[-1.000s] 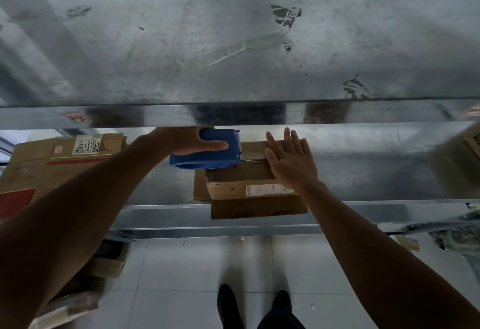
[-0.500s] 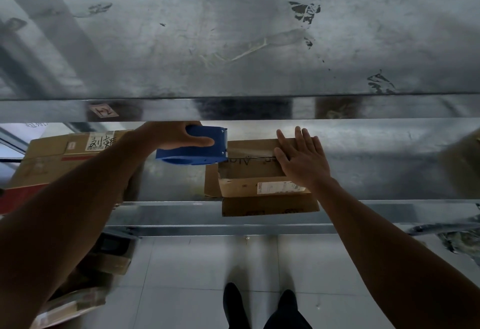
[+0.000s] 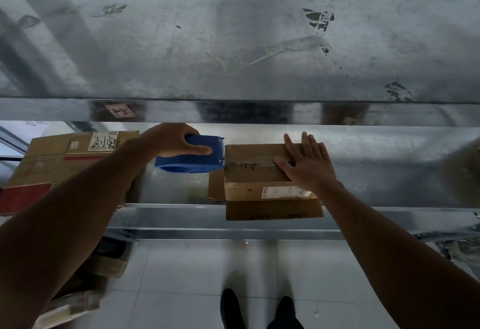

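A small cardboard box (image 3: 253, 171) with a white label on its front sits on the lower metal shelf (image 3: 181, 214), overhanging the shelf's front edge. My right hand (image 3: 306, 163) lies flat on the right part of its top, fingers straight. My left hand (image 3: 172, 140) grips a blue tape dispenser (image 3: 192, 156), whose front end is at the box's left top edge. A strip of clear tape runs along the seam on the box top between the dispenser and my right hand.
A larger cardboard box (image 3: 59, 159) with a handwritten label stands at the left on the same shelf. An upper metal shelf (image 3: 233, 43) juts out above my hands. More cartons (image 3: 85, 289) lie on the tiled floor at the lower left. My shoes (image 3: 259, 310) are below.
My left hand has drawn the blue dispenser leftward across the box top to its left edge, leaving tape along the seam. My right hand has stayed flat on the box.
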The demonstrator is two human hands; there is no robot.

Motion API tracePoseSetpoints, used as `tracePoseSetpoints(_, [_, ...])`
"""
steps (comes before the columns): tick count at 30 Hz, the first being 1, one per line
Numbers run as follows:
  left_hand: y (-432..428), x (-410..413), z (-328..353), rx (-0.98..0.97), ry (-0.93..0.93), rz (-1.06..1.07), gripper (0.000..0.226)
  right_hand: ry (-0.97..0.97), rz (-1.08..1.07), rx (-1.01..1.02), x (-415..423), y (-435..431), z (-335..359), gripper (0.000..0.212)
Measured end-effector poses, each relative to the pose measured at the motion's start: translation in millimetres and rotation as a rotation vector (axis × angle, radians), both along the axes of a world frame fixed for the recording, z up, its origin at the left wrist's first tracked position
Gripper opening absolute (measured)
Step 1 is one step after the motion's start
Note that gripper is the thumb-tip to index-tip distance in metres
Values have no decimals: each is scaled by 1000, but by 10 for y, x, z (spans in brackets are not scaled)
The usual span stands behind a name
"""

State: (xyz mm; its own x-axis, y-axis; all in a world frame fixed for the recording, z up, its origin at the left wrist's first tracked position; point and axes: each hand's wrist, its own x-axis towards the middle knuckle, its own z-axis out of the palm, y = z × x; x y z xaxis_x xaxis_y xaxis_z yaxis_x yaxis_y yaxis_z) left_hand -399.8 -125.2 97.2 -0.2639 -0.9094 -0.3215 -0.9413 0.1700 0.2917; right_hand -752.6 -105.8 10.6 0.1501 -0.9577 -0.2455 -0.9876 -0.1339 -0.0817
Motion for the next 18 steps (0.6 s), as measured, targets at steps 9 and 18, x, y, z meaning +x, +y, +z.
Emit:
tracePoseSetpoints(9, [-28,95,-140,-69,28,-43,106,16,12,-30,92,38,32,68])
tracePoseSetpoints(18, [-29,154,-233,-88,-8,-55,55,-202,231,-109,664,64,49,62])
